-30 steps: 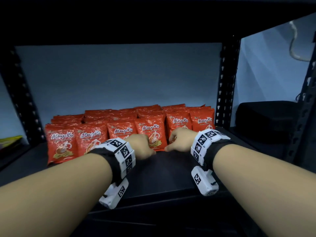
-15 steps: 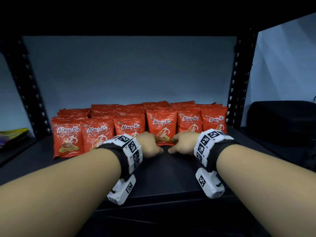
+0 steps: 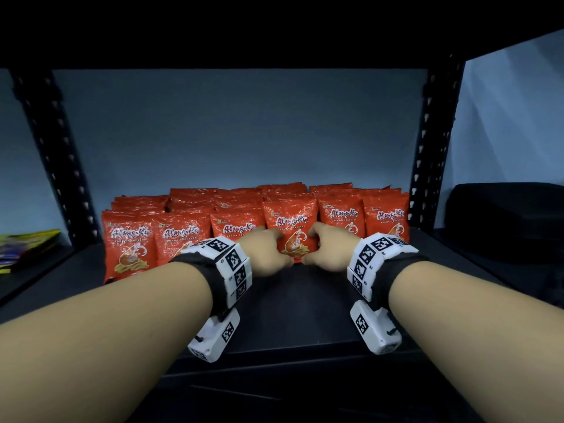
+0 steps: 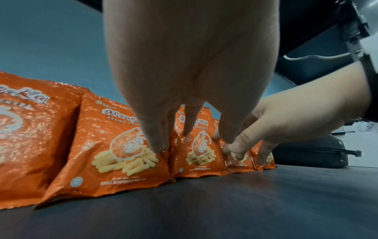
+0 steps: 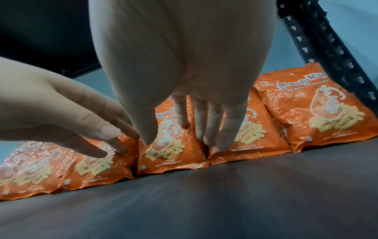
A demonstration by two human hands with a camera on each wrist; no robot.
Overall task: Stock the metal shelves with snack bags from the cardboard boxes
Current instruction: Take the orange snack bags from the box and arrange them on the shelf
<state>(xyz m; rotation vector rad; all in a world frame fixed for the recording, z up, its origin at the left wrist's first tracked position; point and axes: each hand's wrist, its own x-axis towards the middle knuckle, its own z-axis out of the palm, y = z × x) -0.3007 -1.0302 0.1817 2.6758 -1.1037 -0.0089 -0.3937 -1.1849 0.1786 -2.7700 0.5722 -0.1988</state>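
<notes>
The bare front strip of the dark metal shelf board (image 3: 293, 306) lies nearest, and that gap is the risk: the upright orange-red foil prawn cracker bags (image 3: 183, 236) only lean on one another, so an uneven push could probably tip one forward onto the strip or buckle the front row.

The left hand (image 3: 265, 254) is released, fingers extended, tips pressing the seam between two front bags; it grips nothing. The right hand (image 3: 328, 248) is likewise unclenched, straight fingers (image 5: 212, 122) resting on the faces of the middle bag (image 3: 290, 230) and its right neighbour.

Behind, more rows of bags stand packed toward the blue-grey back wall (image 3: 238, 129). No cardboard boxes are in view.
</notes>
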